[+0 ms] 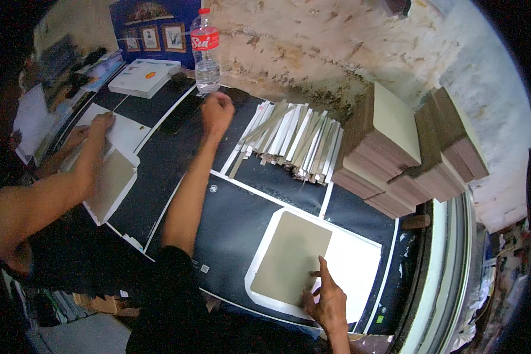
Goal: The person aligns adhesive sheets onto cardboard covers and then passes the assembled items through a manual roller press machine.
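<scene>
My left hand [217, 113] is stretched far across the table, just below a clear plastic bottle [207, 65] with a red cap and red label. Its fingers are curled together; whether anything is between them is hidden. In front of me a grey board [290, 253] lies on the left part of a white sheet [354, 265] with trimmed corners, which sticks out as a border around it. My right hand [327, 298] hovers at or rests on the board's lower right edge, index finger stretched out and the others loosely bent. Contact is unclear.
Thin white and grey strips [292, 138] lie heaped at the back. Tall stacks of cut board [389, 135] stand behind on the right. On the left, a co-worker's hands [103, 121] handle another white sheet with a grey board [111, 183]. A white box-like stack [144, 78] sits beyond.
</scene>
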Demonstrator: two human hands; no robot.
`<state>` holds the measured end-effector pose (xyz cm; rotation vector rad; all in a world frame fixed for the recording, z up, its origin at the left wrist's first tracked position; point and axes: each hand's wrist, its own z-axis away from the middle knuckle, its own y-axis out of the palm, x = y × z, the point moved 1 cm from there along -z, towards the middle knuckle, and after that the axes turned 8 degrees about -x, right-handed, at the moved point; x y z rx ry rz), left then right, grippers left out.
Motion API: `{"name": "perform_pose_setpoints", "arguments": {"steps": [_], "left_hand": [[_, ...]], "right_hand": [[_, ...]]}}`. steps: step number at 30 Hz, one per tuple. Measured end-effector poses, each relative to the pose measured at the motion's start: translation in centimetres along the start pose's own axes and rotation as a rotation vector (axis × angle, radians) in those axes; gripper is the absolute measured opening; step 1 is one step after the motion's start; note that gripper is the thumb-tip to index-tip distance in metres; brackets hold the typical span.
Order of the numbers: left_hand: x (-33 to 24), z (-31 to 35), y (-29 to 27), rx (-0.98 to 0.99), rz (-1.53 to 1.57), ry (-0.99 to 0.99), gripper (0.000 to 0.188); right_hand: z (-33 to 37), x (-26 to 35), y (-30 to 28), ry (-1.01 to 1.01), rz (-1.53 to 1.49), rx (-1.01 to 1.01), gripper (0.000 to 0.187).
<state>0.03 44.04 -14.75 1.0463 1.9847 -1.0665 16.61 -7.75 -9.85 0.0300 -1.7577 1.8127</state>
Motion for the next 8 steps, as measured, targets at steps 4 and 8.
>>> {"name": "perform_pose_setpoints", "arguments": {"steps": [4, 8], "left_hand": [[-3.4, 5.8, 0.4, 0.286, -0.074, -0.073, 0.032], [-0.8, 6.3, 1.5, 0.319, -0.045, 0.034, 0.036]], "right_hand": [[-0.1, 0.7, 0.1, -0.024, 0.053, -0.018, 0.104], [-0.6, 1.5, -0.2, -0.022, 0.074, 0.067, 0.104]]}}
